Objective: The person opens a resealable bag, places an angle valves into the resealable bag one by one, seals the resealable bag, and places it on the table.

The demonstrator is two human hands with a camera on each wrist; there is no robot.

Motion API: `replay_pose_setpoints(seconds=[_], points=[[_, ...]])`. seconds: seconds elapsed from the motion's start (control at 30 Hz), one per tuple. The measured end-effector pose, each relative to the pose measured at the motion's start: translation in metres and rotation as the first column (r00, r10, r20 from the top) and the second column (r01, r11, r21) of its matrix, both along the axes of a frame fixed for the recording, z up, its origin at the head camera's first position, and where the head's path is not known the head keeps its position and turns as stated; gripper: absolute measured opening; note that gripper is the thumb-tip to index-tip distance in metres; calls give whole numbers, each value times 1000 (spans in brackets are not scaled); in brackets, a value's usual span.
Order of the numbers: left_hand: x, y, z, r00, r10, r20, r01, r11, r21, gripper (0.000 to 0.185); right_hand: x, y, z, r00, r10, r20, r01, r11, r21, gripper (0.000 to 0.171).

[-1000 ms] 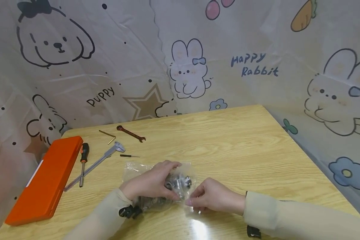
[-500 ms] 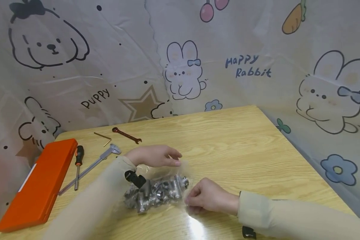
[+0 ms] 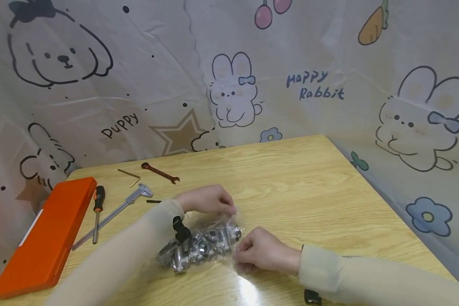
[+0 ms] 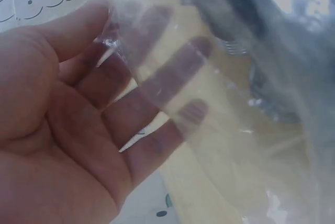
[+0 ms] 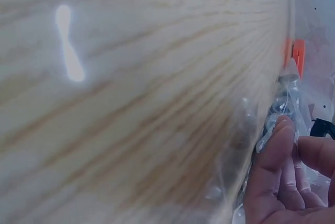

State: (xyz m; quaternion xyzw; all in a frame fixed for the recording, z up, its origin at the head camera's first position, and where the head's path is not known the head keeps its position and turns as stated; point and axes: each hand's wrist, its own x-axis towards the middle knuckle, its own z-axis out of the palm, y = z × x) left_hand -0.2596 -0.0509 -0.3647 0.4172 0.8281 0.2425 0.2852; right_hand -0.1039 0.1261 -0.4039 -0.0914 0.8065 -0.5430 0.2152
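A clear plastic bag (image 3: 194, 218) lies on the table, filled with several shiny, tube-like metal parts (image 3: 203, 249). My left hand (image 3: 208, 199) reaches over the bag to its far right corner. In the left wrist view, thumb and forefinger of the left hand (image 4: 78, 103) pinch the film's edge, while the other fingers show behind the clear plastic. At the bag's near right corner, my right hand (image 3: 265, 251) pinches the film between thumb and curled fingers. The bag's right side is spread between both hands, with the metal parts just left of it.
On the left lie an orange case (image 3: 49, 238), a screwdriver-handled tool (image 3: 98, 208) and a caliper (image 3: 118, 210). Farther back are a hex key (image 3: 131, 175) and a combination wrench (image 3: 160, 173). A small black-handled tool (image 3: 153, 201) is partly behind the left sleeve. A printed curtain (image 3: 168, 55) hangs behind.
My left hand has lifted from the top of the bag, moved to its far right corner and now pinches the film there. The right hand keeps its pinch at the near corner.
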Motion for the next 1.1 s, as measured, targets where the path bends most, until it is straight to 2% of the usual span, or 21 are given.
replay_pose_setpoints(seconds=[0.2,0.4,0.63,0.77,0.9,1.1], points=[[3,-7,1,994,88,66,-94,990,106,17,2,4,7,1000,-4,-28,5,1000,19,13],[3,-21,4,986,151,75,-161,975,151,18,3,13,14,996,19,-84,-16,999,42,14],[7,-35,23,967,249,58,-256,940,226,21,3,32,32,987,5,-159,5,998,58,15],[9,-42,35,949,307,72,-314,905,286,20,2,46,45,978,-23,-206,41,996,81,13],[13,-48,42,928,367,69,-368,869,332,18,0,56,55,963,-36,-266,77,987,143,10],[20,-55,44,906,415,88,-407,794,452,18,-3,65,66,919,-60,-389,142,972,187,9]])
